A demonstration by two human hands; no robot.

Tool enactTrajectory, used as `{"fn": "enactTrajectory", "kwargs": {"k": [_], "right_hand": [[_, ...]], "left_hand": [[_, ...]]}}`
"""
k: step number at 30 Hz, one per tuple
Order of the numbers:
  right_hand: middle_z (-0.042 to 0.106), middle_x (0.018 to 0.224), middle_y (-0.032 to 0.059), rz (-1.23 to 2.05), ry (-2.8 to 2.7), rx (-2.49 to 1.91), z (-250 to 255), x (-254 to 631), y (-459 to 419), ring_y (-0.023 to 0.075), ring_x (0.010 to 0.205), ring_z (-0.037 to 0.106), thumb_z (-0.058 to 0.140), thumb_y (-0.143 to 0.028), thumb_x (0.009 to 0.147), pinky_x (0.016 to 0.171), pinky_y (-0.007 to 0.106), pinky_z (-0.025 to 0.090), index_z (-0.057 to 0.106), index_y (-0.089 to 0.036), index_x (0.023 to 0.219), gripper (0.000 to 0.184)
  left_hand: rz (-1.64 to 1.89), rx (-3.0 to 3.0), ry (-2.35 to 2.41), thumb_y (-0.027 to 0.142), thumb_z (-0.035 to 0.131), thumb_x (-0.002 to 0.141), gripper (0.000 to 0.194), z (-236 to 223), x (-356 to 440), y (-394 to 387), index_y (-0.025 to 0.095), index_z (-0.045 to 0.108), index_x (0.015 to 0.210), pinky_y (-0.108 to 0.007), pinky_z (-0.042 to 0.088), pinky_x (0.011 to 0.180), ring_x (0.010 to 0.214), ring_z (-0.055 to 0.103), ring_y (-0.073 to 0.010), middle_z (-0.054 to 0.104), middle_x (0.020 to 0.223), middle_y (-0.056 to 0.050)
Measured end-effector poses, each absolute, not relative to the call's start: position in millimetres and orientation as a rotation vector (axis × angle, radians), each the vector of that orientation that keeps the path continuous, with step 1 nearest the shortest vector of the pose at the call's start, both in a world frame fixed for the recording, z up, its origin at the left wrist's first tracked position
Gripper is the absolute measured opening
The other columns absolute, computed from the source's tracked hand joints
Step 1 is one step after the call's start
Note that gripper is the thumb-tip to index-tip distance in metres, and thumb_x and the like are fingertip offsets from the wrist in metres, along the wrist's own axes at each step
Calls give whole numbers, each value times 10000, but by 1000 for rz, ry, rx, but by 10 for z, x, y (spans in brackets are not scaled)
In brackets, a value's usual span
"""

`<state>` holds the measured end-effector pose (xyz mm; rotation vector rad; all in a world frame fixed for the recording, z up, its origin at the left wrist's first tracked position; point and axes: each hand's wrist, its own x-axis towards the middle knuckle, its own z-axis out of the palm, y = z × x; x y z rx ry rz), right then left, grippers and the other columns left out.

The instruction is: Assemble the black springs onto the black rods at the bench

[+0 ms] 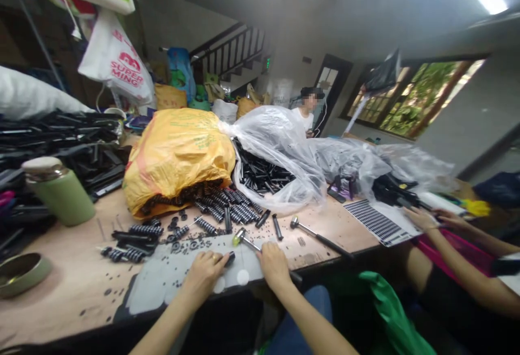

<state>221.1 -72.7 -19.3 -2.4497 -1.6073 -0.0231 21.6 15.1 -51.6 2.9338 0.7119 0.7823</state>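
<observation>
My left hand [204,274] rests on the grey mat [162,282] at the table's near edge, its fingers closed on a short black cylindrical part [230,258]. A little to the right, my right hand [273,264] is closed round the handle of a small hammer [242,238], whose head points up and left, close to the black part. Loose black ribbed grips [221,206] and small black washers [184,244] lie scattered just beyond both hands.
A yellow sack [176,152] spills ribbed parts; a clear bag [280,149] holds black tubes. A second hammer [314,236] lies to the right. A green flask [59,190] and a metal bowl [20,273] stand on the left. Another person's hands [426,218] work at the right.
</observation>
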Motion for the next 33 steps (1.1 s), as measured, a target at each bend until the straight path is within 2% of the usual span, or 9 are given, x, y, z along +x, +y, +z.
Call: {"fn": "enactTrajectory", "kwargs": {"k": [5,8,12,15,18,20,26,29,33], "right_hand": [[604,635,7,132,-1649,-2281,-79,2094,-1011,151,609,595,242,-318,940,539,218,364,488,-198,802,307],[608,621,25,192,-1661,-2212,-88,1957,-1170,163,572,596,145,-325,944,511,226,333,475,-199,796,383],[608,580,57,248,-1707,-2305,-74,1845,-1183,203,530,595,135,-342,930,470,249,290,476,-198,762,407],[583,575,34,239,-1654,-2098,167,1753,-1127,178,518,571,109,-402,927,477,240,307,446,-210,749,427],[552,567,10,254,-1622,-1915,481,1609,-1107,154,495,540,116,-443,921,476,228,324,429,-220,731,429],[550,577,7,293,-1632,-1837,581,1506,-1113,147,503,540,138,-440,920,480,221,339,435,-222,733,413],[634,695,76,356,-1904,-1987,188,1303,-1096,211,595,612,187,-329,918,505,260,359,525,-196,859,367],[647,663,78,340,-1988,-2167,0,1346,-1050,235,572,620,224,-306,914,480,269,324,543,-195,831,347],[606,569,25,206,-1824,-2167,-22,1669,-867,193,544,605,206,-331,928,479,249,327,521,-207,775,371]], "left_hand": [[723,2999,920,58,398,820,367,-415,198,10,197,566,1115,-408,330,845,896,543,-199,638,952,-76],[625,2967,967,36,370,813,417,-417,198,-9,215,545,1146,-425,293,875,967,520,-216,636,1001,-74],[521,2942,1035,48,343,818,436,-450,253,-61,206,515,1186,-447,278,927,1023,516,-228,626,1064,-85],[515,2942,1025,194,370,848,416,-485,343,-159,134,447,1253,-456,215,1013,1175,427,-251,516,1249,-131],[523,2912,1000,468,391,817,648,-527,412,-244,45,351,1305,-474,175,1046,1281,275,-302,377,1354,-196],[529,2872,987,522,377,796,730,-568,424,-275,19,309,1321,-472,182,1048,1299,230,-313,341,1368,-217],[589,2827,928,337,376,802,653,-685,400,-289,-5,236,1340,-472,190,1045,1304,214,-305,316,1379,-226],[530,2831,936,234,376,792,575,-610,429,-205,-22,304,1302,-466,255,1013,1240,335,-306,406,1308,-244],[518,2697,1142,59,287,804,423,-453,512,-227,34,456,1191,-425,440,821,964,547,-262,595,1001,-197]]}}
